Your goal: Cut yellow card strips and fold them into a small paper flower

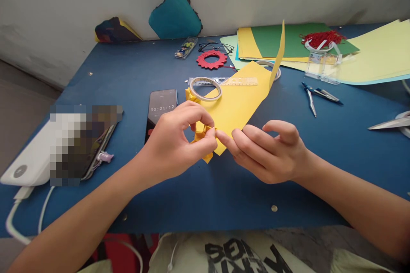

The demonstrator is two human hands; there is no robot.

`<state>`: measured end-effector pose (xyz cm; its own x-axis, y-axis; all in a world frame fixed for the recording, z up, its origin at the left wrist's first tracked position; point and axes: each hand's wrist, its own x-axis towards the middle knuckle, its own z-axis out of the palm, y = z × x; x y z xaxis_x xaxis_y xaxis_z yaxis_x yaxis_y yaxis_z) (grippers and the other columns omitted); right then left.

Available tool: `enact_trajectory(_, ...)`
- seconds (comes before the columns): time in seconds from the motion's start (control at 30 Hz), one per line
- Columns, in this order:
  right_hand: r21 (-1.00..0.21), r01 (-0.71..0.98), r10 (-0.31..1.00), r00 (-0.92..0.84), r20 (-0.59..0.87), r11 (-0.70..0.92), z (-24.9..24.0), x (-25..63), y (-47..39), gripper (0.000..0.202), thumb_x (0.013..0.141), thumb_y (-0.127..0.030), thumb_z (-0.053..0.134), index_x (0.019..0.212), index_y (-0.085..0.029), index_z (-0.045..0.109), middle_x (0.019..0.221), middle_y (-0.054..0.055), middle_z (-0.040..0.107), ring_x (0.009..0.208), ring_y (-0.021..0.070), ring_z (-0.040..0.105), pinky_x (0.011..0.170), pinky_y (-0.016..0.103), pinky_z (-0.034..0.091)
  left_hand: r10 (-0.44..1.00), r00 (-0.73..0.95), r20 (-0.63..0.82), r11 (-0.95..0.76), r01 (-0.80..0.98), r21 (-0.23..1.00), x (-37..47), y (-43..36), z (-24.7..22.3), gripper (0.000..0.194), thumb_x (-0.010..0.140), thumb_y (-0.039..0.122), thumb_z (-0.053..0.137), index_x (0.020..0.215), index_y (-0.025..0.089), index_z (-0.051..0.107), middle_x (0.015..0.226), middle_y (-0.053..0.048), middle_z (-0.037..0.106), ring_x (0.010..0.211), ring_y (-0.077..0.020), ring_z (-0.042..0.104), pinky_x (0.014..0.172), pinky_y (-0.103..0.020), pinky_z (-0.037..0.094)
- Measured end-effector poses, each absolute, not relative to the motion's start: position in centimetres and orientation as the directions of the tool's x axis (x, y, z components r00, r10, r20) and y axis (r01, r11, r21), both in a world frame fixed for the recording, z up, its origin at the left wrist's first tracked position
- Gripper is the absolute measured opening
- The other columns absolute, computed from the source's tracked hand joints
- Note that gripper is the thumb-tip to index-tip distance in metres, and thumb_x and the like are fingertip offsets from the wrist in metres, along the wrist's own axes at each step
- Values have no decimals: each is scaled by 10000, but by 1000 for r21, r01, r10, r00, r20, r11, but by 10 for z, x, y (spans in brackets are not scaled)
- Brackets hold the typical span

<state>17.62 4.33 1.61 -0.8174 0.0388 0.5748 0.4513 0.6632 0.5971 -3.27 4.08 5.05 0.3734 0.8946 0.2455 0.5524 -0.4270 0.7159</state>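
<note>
My left hand [173,143] pinches a small folded yellow paper piece [201,131] between thumb and fingers, partly hidden behind them. The index fingertip of my right hand [272,151] meets the piece at its right end; that hand's other fingers are loosely bent, its thumb apart, with nothing seen in it. Behind both hands lies a yellow paper sheet [245,96], its right end bent upright. On the sheet's left part rests a tape roll [219,92], near another bit of folded yellow paper [191,94].
A phone [162,101] running a timer lies left of the sheet. Farther back are a clear ruler [246,81], red folded-paper ring [197,60], glasses [218,47] and coloured sheets [282,42]. Compasses [322,94] and scissors [389,124] lie right; a white power bank [35,149] lies left.
</note>
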Motion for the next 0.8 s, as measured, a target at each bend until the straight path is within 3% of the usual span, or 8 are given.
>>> enact_trajectory(0.6,596,460,34,-809,587,658,15,176,44,241,813,-231,648,1036,-146,679,796,8,639,712,113,511,651,318,321,893,367,263,-437,556,707,-33,40,51,71,755,148,549,690,173,555,724,0,574,717,-121,517,590,-235,408)
enact_trajectory(0.8,592,476,41,-800,598,650,18,176,44,224,820,-254,643,1029,-181,677,791,-13,642,702,102,512,651,306,326,897,385,217,-402,509,761,-32,38,59,109,793,149,524,696,168,571,705,-2,569,709,-128,517,600,-245,420)
